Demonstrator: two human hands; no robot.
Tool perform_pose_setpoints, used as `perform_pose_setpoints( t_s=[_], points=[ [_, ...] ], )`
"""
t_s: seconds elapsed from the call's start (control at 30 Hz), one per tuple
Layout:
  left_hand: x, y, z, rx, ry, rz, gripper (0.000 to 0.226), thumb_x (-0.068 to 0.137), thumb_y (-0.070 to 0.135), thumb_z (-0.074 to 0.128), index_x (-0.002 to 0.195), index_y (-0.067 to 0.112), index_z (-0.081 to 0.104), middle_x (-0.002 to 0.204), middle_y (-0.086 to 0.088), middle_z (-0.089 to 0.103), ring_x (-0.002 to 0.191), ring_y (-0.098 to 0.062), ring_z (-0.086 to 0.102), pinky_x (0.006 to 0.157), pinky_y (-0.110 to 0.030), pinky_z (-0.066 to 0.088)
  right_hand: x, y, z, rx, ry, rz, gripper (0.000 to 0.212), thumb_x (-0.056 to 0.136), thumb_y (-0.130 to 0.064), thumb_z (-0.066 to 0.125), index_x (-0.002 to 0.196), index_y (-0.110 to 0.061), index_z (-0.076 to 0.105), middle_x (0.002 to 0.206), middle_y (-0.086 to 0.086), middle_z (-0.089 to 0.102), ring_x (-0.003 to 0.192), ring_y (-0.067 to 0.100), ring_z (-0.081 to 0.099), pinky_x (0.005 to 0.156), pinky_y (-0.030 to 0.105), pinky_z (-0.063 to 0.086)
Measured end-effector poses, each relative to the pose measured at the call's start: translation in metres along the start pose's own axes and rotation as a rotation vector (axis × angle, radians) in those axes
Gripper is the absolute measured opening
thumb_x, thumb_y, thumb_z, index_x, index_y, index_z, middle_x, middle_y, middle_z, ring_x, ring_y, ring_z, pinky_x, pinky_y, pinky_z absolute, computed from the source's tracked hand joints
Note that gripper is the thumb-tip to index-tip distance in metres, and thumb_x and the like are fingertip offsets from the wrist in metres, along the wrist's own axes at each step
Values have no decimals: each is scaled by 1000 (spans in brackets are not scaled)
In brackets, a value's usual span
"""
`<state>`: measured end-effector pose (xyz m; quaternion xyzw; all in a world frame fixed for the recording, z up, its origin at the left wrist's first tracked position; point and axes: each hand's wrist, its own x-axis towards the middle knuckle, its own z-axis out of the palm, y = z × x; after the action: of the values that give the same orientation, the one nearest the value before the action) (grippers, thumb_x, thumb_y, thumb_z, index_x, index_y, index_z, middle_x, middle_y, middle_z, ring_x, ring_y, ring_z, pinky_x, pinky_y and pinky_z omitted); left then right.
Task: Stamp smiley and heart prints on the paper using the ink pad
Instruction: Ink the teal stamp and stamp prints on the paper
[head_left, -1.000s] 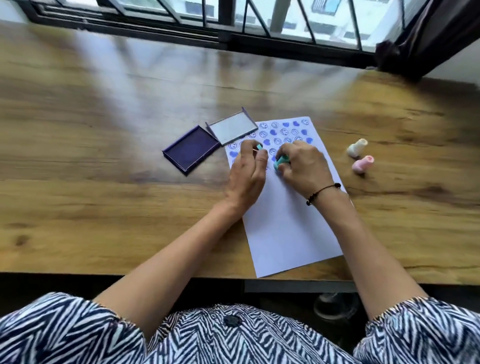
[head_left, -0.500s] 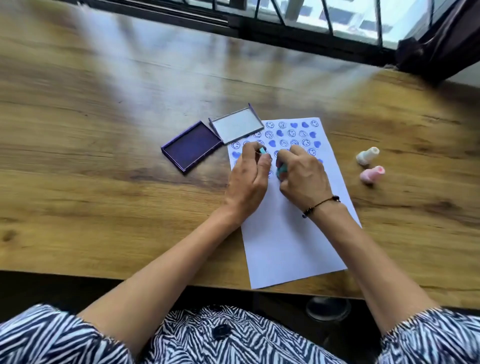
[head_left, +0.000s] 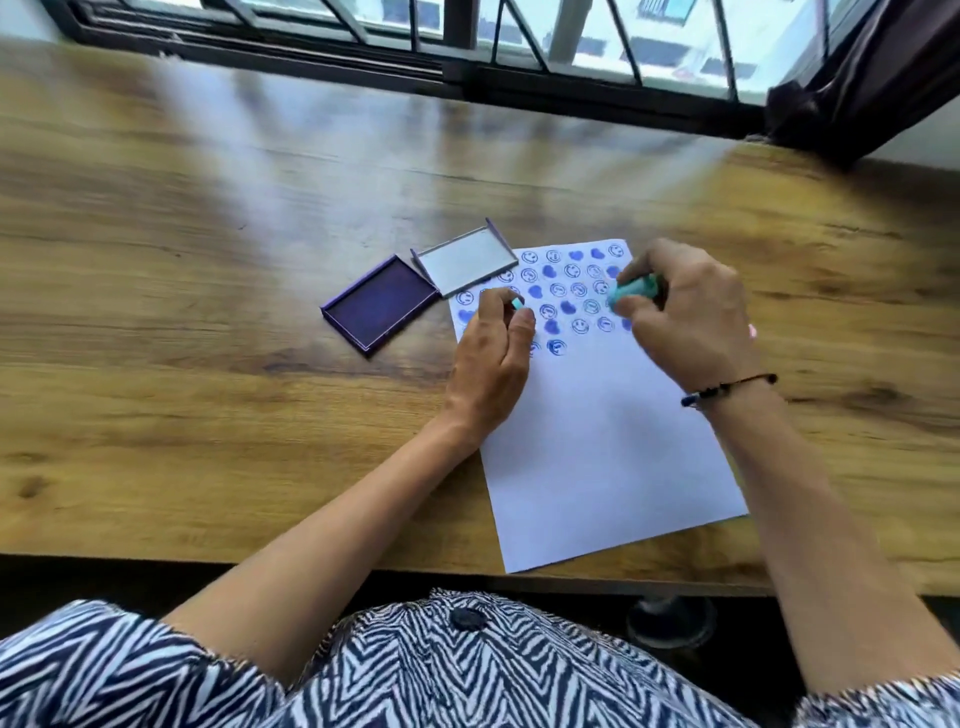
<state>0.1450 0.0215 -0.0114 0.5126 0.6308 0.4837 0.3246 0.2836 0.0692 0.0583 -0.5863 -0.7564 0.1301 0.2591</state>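
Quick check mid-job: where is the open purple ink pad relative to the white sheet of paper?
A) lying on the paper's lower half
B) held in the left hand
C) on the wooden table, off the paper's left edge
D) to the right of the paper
C: the open purple ink pad lies on the wooden table just left of the white sheet of paper, with its lid overlapping the paper's top-left corner.

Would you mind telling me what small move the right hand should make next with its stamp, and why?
Probably carry the teal stamp in the right hand left to the open ink pad to re-ink it. The stamp is lifted and tilted above the printed rows, not pressed to the paper. The bottom row holds few prints, with bare paper beside them.
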Motion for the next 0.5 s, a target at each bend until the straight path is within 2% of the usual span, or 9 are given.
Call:
perform_pose_setpoints(
  t_s=[0.13, 0.2, 0.27, 0.3, 0.33, 0.37, 0.4, 0.5],
  points=[
    [0, 0, -1, -24, 19, 7, 34, 85, 31, 33, 103, 5, 46, 97, -20, 64, 91, -33, 60, 81, -46, 46, -9, -4, -12, 64, -14, 75, 10, 73, -5, 63, 82, -9, 65, 76, 1, 57, 73, 17, 50, 69, 24, 40],
    [0, -1, -3, -28, 45, 19, 32, 86, 29, 36, 104, 6, 47, 98, -18, 64, 91, -31, 59, 81, -42, 46, -17, -6, -8, 93, -33, 100, 9, 74, -7, 64, 83, -9, 65, 74, -1, 57, 70, 10, 46, 62, 10, 34],
    [0, -2, -4, -50, 69, 23, 27, 88, 24, 41, 105, 5, 49, 98, -16, 64, 91, -30, 58, 80, -38, 44, -23, -8, -3, 116, -33, 111, 8, 75, -5, 63, 83, -7, 65, 73, -1, 58, 67, 3, 36, 63, -8, 24],
    [0, -2, -5, -65, 75, 20, 24, 89, 20, 44, 106, 5, 49, 99, -16, 64, 91, -30, 58, 80, -38, 44, -25, -9, -1, 145, -41, 125, 8, 75, -4, 63, 82, -7, 65, 72, 0, 58, 66, 3, 35, 64, -11, 22],
    [0, -2, -5, -74, 80, 16, 22, 89, 17, 46, 107, 5, 50, 100, -16, 63, 91, -29, 58, 80, -38, 45, -27, -9, 2, 184, -55, 145, 7, 75, -4, 62, 81, -8, 64, 71, 0, 59, 66, 7, 40, 68, -6, 28],
    [-1, -2, -6, -77, 88, 15, 21, 88, 15, 48, 107, 5, 50, 100, -15, 63, 91, -27, 59, 81, -37, 46, -28, -9, 5, 228, -69, 168, 7, 75, -4, 62, 81, -9, 63, 71, 0, 59, 66, 15, 48, 76, 8, 41],
    [-1, -3, -7, -77, 97, 20, 21, 88, 14, 50, 107, 5, 51, 99, -12, 62, 91, -25, 59, 81, -36, 47, -29, -8, 7, 264, -74, 187, 8, 75, -5, 63, 79, -11, 62, 72, 0, 60, 67, 22, 56, 77, 22, 48],
    [-3, -2, -7, -66, 125, 60, 22, 85, 9, 54, 106, 3, 53, 98, -9, 62, 90, -21, 60, 82, -28, 47, -29, -4, 9, 360, -65, 231, 17, 74, -7, 65, 71, -22, 60, 75, 4, 64, 71, 28, 63, 76, 38, 54]
  ],
)
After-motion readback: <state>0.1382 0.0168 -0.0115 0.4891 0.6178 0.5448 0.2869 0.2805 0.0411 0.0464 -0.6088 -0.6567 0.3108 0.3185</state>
